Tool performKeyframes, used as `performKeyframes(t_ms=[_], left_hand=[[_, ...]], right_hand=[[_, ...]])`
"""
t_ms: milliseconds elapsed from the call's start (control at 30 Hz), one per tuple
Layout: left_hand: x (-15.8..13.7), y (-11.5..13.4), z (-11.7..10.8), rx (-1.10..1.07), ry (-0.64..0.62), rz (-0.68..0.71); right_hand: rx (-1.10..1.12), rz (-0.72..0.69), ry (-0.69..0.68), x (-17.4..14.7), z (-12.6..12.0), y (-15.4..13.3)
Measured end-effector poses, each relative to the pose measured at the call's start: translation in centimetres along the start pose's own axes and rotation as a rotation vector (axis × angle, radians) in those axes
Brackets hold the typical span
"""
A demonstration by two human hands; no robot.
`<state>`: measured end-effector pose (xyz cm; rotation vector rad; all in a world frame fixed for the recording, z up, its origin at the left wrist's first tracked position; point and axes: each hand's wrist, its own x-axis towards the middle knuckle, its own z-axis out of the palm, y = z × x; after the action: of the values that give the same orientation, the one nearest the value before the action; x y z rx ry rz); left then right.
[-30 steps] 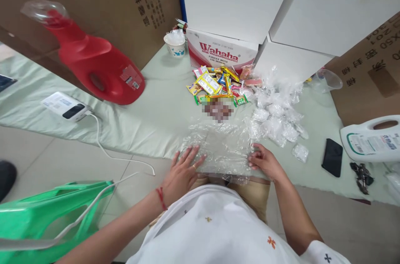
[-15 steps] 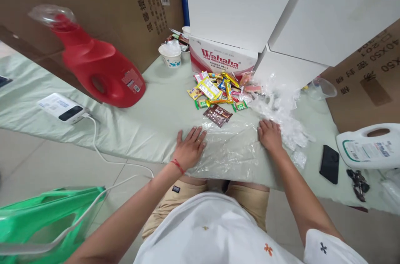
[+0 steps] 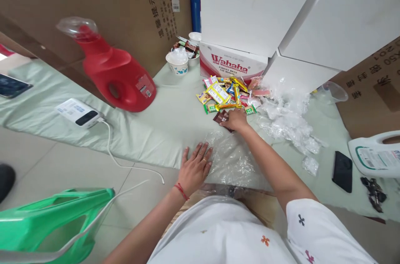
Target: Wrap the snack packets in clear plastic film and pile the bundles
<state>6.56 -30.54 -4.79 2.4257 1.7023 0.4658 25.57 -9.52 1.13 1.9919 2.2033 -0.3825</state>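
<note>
"Pale green, wrinkled cloth (image 3: pixel 168 130) lies under it all. What's done?"

"The thin, clear plastic sheet (image 3: pixel 233 162) looks spread out. The left hand (image 3: pixel 196 170) rests flat by its left edge, fingers wide, holding nothing."

"What's left?"

"The shiny brown snack packets (image 3: pixel 220 117) lie just behind the sheet, seemingly not on it yet. The right hand (image 3: pixel 236 120) bends its fingers over them; nobody can tell how tightly."
</note>
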Motion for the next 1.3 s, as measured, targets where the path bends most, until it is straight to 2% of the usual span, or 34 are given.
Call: performKeyframes(t_ms=[133, 200, 267, 300, 333, 367, 467, 533, 600, 667, 767, 833, 867, 933, 967, 1067, 1133, 1200, 1300], left_hand=[[0.1, -0.4, -0.5, -0.064, 0.014, 0.0], [0.9, -0.5, -0.7, -0.101, 0.026, -0.033], [1.7, -0.7, -0.8, -0.116, 0.033, -0.066], [2.2, -0.8, -0.8, -0.114, 0.028, -0.075], [2.5, -0.9, -0.8, -0.107, 0.02, -0.079], [2.8, -1.0, -0.7, -0.1, 0.012, -0.081], [3.5, -1.3, -0.3, -0.088, 0.0, -0.091], [3.9, -1.4, -0.2, -0.088, -0.004, -0.096], [4.3, -1.6, -0.2, -0.091, -0.008, -0.103], [4.4, -1.8, -0.6, -0.093, 0.03, -0.132], [2.8, -2.5, -1.6, -0.11, 0.212, -0.109], [0.6, -3.0, -2.3, -0.145, 0.315, 0.053], [-0.8, -3.3, -2.6, -0.169, 0.327, 0.175], [-3.4, -3.6, -2.7, -0.186, 0.29, 0.376], [-4.3, -3.7, -2.6, -0.171, 0.254, 0.419], [-5.1, -3.6, -2.0, -0.121, 0.193, 0.365], [-3.9, -3.4, -1.8, -0.131, 0.209, 0.266], [-2.0, -3.3, -1.8, -0.169, 0.214, 0.191], [1.2, -3.4, -2.5, -0.225, 0.172, 0.147]], right_hand=[[0.132, -0.043, -0.027, 0.0, -0.9, 1.8], [0.227, -0.099, 0.077, -0.9, -2.4, 3.4], [0.36, -0.168, 0.251, -2.5, -4.1, 5.1], [0.443, -0.209, 0.301, -3.7, -4.9, 5.9], [0.527, -0.257, 0.293, -5.1, -5.6, 6.5], [0.61, -0.31, 0.23, -6.5, -6.1, 6.9], [0.753, -0.455, -0.125, -10.4, -5.6, 6.6], [0.717, -0.53, -0.303, -11.6, -3.7, 5.5], [0.584, -0.575, -0.357, -11.6, -1.2, 4.4], [0.417, -0.581, -0.251, -11.1, 0.7, 3.8], [0.306, -0.558, 0.055, -11.8, 1.8, 4.4], [0.319, -0.569, 0.187, -14.1, 1.6, 5.9], [0.323, -0.589, 0.217, -15.7, 1.6, 6.7], [0.298, -0.662, 0.191, -19.3, 2.3, 8.5], [0.274, -0.699, 0.171, -21.0, 3.1, 9.2], [0.234, -0.683, 0.188, -24.1, 6.5, 10.9], [0.294, -0.609, 0.218, -24.1, 8.0, 11.6], [0.399, -0.541, 0.23, -22.9, 8.0, 12.0], [0.499, -0.511, 0.244, -20.9, 5.6, 12.1]])
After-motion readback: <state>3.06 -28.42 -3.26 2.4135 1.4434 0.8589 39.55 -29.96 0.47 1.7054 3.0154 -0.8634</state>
